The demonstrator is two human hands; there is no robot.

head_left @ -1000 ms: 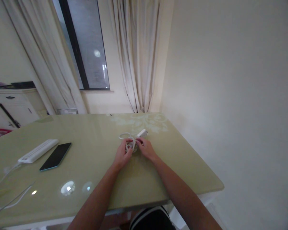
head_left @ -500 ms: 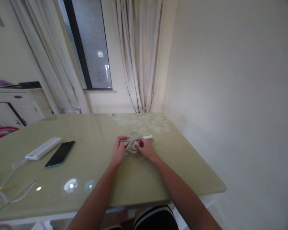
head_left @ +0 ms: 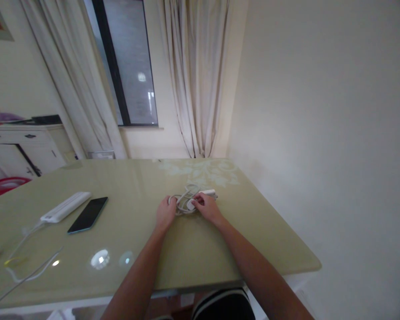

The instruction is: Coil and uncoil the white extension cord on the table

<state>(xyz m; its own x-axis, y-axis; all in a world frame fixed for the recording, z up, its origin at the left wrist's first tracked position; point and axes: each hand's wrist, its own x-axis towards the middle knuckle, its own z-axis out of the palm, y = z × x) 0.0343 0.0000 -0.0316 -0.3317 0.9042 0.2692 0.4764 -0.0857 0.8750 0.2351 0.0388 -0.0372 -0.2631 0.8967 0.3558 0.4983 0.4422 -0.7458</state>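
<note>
L hand (head_left: 166, 213) is closed on the L side of a coiled pale cable (head_left: 186, 212), thumb + fingers round a loop. R hand (head_left: 208, 208) is clamped by thumb + fingertips on a white plug-like pc (head_left: 190, 205) at the coil's R side. Coil lies on the table (head_left: 253, 240), between the hands, approx. midway betw. far & near edges. White adapter (head_left: 209, 193) sits just behind R hand, partly hidden by it.

Edges: near edge runs under both forearms; R edge slants from the far corner by the wall (head_left: 320, 133) out to a rounded near corner, well apart from R hand. Tabletop stretches betw. R forearm & that edge, so room that side. Far edge is well beyond the coil, w/ the curtain (head_left: 203, 89) behind it. To the L, a wide strip of tabletop separates L hand from a dark phone (head_left: 88, 215), which lies flat at a slant; long white block (head_left: 66, 207) is just beside it, further L, w/ a white cord (head_left: 25, 240) off its near end. Loose wire (head_left: 26, 279) lies nr the table's near L part.

Containers: white cabinet (head_left: 40, 153) back L, w/ drawers over doors, dark gap at the doors; contents can't be made out. Purple + dark items on top. Red-rimmed thing (head_left: 6, 184) in front of it, ID unclear.
</note>
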